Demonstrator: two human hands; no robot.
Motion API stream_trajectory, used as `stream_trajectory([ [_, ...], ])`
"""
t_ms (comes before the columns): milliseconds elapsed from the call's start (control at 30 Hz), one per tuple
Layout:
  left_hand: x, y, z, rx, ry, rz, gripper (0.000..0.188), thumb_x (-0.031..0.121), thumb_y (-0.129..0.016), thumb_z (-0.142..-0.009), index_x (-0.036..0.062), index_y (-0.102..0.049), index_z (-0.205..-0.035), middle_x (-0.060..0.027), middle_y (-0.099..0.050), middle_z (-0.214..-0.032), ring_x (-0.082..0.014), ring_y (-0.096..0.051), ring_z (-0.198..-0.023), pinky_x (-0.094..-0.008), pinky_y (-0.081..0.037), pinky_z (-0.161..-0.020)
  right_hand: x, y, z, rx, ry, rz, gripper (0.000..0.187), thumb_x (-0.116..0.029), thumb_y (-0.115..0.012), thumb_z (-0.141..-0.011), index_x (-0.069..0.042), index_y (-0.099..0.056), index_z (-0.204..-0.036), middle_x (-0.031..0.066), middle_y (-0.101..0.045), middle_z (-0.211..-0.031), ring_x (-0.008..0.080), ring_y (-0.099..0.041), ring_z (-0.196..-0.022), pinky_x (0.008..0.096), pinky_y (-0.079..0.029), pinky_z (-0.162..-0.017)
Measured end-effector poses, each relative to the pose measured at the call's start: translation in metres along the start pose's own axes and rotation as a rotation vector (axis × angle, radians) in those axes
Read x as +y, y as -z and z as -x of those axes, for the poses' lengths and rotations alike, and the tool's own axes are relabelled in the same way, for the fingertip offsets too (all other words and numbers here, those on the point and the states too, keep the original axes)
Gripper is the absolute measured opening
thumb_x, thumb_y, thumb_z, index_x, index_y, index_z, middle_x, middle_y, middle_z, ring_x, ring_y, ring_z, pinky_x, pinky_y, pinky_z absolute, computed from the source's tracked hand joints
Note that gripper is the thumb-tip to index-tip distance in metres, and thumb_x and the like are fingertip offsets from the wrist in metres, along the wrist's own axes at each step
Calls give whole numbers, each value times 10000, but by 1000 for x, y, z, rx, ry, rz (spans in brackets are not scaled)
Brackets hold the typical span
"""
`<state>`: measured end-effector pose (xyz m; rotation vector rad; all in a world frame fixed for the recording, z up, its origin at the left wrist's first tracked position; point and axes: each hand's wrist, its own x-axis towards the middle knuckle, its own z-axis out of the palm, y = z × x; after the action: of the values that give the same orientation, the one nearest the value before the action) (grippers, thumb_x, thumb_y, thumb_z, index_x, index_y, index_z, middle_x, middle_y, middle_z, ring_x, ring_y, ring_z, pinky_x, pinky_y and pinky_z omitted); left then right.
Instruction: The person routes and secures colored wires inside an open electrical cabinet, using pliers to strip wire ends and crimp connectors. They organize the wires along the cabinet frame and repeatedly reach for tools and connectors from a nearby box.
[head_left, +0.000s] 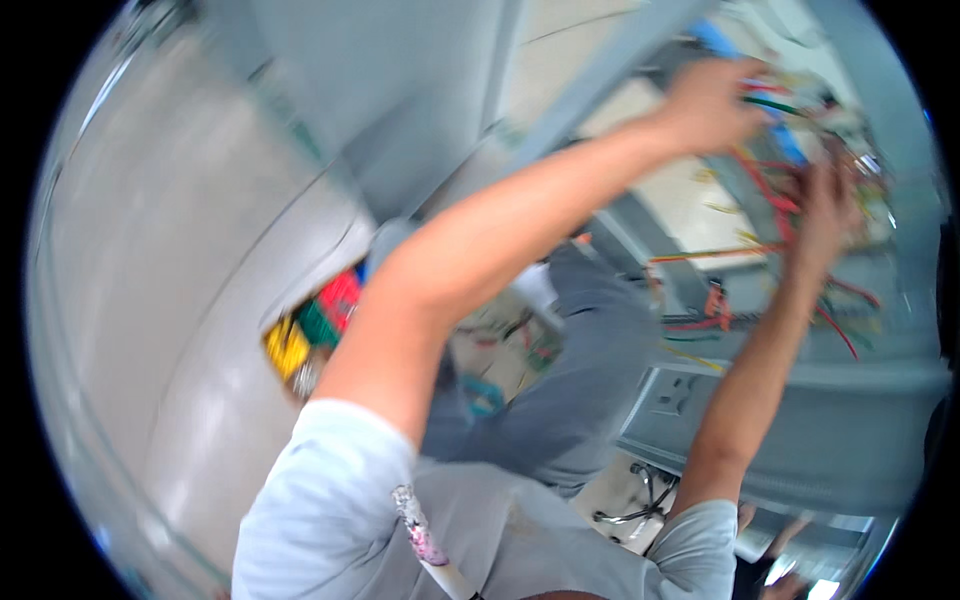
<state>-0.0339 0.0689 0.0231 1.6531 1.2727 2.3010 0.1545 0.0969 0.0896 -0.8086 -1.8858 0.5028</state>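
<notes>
My left hand (712, 105) reaches up to the far right, into a grey metal cabinet frame (600, 90). Its fingers are closed, and a short green wire (772, 104) comes out between them. To the right and slightly nearer is my right hand (826, 205), among the wiring. Motion smears its fingers, so whether they grip anything is hidden. Several red wires (768, 190) run close to both hands, beside a blue strip (785, 138). Below them stretches a bundle of yellow, red and green wires (710, 254).
A box of red, green and yellow wire coils (318, 318) stands on the pale floor (190, 270) at left. Loose wire ends (838, 332) hang below my right hand. A chair base (640, 502) and another person's hand (785, 585) show at the lower right.
</notes>
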Motion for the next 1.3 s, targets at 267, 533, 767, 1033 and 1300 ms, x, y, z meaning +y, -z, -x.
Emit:
stream_trajectory([
  [267,45,175,255,220,330,-201,363,154,-722,-934,28,-675,-1271,-129,-733,-1144,-270,-697,-1075,-375,-541,-948,98,1,156,-541,-273,44,325,-191,-656,-1029,23,-709,-1268,24,-644,-837,90,-567,-738,245,-461,-700],
  [533,13,356,608,604,1342,-617,232,178,-694,-956,-22,-740,-1062,-133,-748,-857,-197,-725,-825,-342,-562,-754,139,-33,153,-918,-482,64,279,-151,-682,-1001,26,-726,-1212,51,-707,-975,99,-605,-816,247,-491,-763],
  [767,-13,365,680,598,1639,-574,192,141,-668,-973,-33,-722,-1035,-100,-739,-833,-149,-715,-708,-299,-568,-650,156,-30,145,-972,-655,153,261,-170,-674,-1009,16,-734,-1182,40,-704,-941,97,-606,-808,246,-478,-741],
  [1033,-64,360,744,508,1814,-623,202,163,-678,-973,-21,-733,-1036,-88,-748,-837,-154,-724,-705,-308,-568,-637,163,-26,135,-929,-724,247,321,-226,-661,-1025,9,-716,-1238,30,-695,-932,88,-585,-798,233,-439,-706],
  [1300,-68,372,729,642,1710,-679,223,207,-702,-941,-6,-747,-988,-125,-750,-825,-212,-742,-738,-359,-562,-678,192,-2,133,-819,-809,217,335,-246,-649,-1037,11,-710,-1244,12,-679,-922,63,-567,-769,222,-406,-658],
])
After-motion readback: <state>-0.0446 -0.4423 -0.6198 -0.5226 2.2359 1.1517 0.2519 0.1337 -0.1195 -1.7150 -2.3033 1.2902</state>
